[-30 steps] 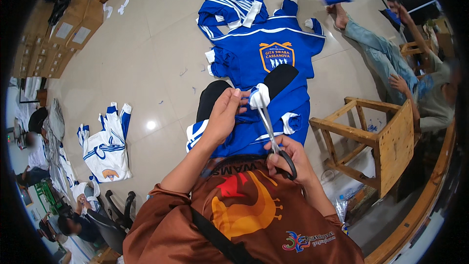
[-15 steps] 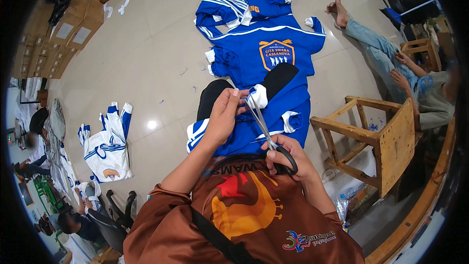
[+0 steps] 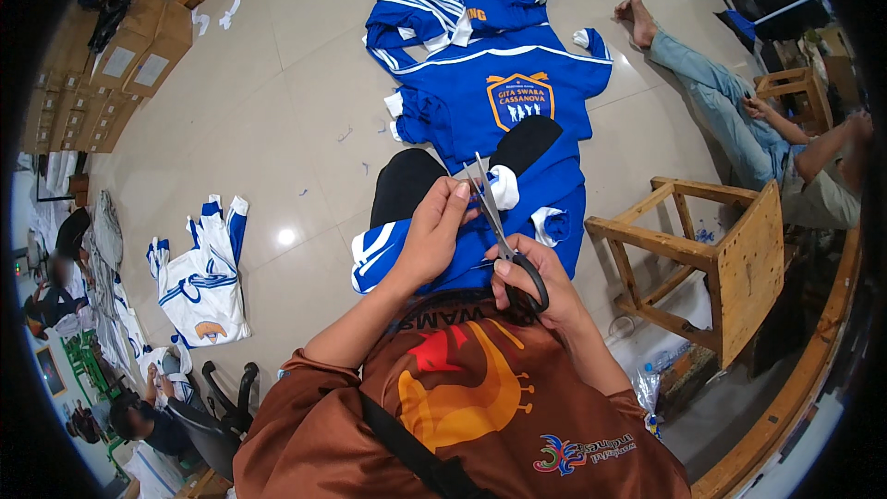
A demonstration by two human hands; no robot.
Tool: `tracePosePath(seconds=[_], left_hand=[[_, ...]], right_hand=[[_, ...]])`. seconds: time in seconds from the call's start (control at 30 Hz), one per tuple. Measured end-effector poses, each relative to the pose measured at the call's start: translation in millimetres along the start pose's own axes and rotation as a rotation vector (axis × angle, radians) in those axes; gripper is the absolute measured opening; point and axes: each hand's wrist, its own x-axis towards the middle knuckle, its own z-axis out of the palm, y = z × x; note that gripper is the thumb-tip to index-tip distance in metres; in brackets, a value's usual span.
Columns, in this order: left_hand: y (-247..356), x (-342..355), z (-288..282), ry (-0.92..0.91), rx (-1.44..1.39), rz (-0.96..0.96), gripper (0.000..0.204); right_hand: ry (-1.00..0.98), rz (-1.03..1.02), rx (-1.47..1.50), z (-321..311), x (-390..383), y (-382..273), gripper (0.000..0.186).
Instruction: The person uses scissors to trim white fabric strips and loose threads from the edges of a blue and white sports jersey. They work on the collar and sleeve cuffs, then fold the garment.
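A blue jersey (image 3: 571, 171) with white cuffs lies across my lap and black-clad legs. My left hand (image 3: 434, 229) is closed in a pinch at its sleeve, just left of a bunched white cuff (image 3: 504, 187); the exact bit of fabric between the fingertips is hidden. My right hand (image 3: 536, 279) grips black-handled scissors (image 3: 492, 212). Their blades point away from me and stand slightly apart, between my left fingertips and the cuff. Another white cuff (image 3: 549, 226) of the blue fabric rests to the right.
More blue jerseys (image 3: 517, 60) spread over the tiled floor ahead. A white jersey (image 3: 203, 282) lies at the left, cartons (image 3: 139, 46) behind it. Right of me is a wooden stool (image 3: 702, 259); beyond it sits a person in jeans (image 3: 702, 83). Thread scraps (image 3: 346, 134) dot the floor.
The scissor blades have parted and shifted slightly left and away from me. My left hand has moved a little right and down. The seated person has raised an arm.
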Motion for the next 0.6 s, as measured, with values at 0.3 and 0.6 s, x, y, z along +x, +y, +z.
tracePosePath(seconds=[0.3,0.6], left_hand=[[0.7,-1.6,1.4,-0.055,-0.005,-0.039,0.031],[-2.9,-1.5,1.3,-0.081,-0.003,-0.019,0.032]], right_hand=[[0.035,-0.015,0.012,1.1,2.4,1.2,0.030],[0.088,-0.028,-0.047,3.1,1.1,3.2,0.029]])
